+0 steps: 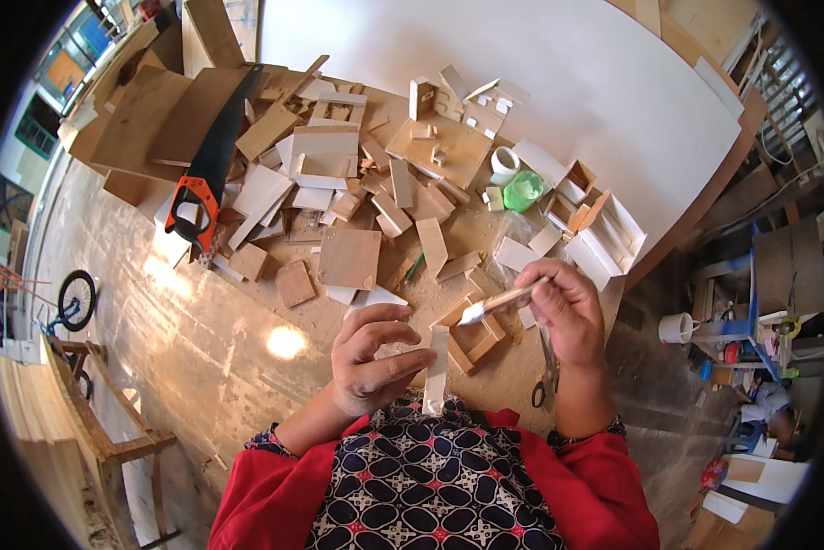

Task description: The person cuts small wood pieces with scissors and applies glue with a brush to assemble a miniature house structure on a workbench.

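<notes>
My left hand [375,357] grips a thin white strip [436,371] that hangs down in front of my chest. Just to its right, my right hand [568,307] holds a small wooden stick [502,300] whose white-coated tip points left, toward the strip. Below the stick's tip a small open wooden frame [471,337] lies on the table. A pair of scissors [547,376] rests beside my right wrist.
The worktable [201,357] is strewn with several plywood and white board offcuts. A handsaw with an orange handle [203,174] lies at the left, a white cup [504,163] and a green lid [523,191] at the middle. A large white sheet [540,64] covers the far side.
</notes>
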`<state>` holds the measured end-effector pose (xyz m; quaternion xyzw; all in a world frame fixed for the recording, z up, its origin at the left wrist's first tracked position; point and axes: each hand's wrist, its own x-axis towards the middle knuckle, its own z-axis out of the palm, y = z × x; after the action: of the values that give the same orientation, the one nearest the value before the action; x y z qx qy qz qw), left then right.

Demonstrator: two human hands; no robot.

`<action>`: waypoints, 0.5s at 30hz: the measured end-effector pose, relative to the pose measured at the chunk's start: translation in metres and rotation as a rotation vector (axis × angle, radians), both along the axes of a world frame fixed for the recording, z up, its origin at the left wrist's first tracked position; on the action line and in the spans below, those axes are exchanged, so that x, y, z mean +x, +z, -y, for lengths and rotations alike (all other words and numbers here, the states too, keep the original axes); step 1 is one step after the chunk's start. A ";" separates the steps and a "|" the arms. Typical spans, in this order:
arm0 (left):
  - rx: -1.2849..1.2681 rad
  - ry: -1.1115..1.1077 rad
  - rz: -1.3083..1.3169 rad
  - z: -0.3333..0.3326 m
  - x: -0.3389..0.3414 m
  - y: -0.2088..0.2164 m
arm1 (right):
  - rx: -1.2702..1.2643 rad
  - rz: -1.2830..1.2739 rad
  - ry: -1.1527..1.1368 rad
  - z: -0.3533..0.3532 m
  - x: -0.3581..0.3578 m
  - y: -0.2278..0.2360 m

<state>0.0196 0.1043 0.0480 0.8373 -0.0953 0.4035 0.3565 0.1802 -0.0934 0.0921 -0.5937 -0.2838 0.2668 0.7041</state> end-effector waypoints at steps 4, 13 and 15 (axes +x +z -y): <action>0.015 -0.023 0.003 0.002 0.003 -0.002 | -0.013 0.108 0.074 -0.004 -0.008 0.001; -0.009 -0.013 0.014 0.006 0.000 -0.002 | -0.077 0.548 0.107 -0.009 -0.003 -0.003; -0.007 -0.009 0.012 0.005 -0.002 -0.002 | -0.082 0.603 0.105 -0.011 -0.005 0.001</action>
<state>0.0179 0.0990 0.0465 0.8331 -0.0998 0.4073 0.3607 0.1750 -0.0827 0.0929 -0.6584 -0.4993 0.1260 0.5489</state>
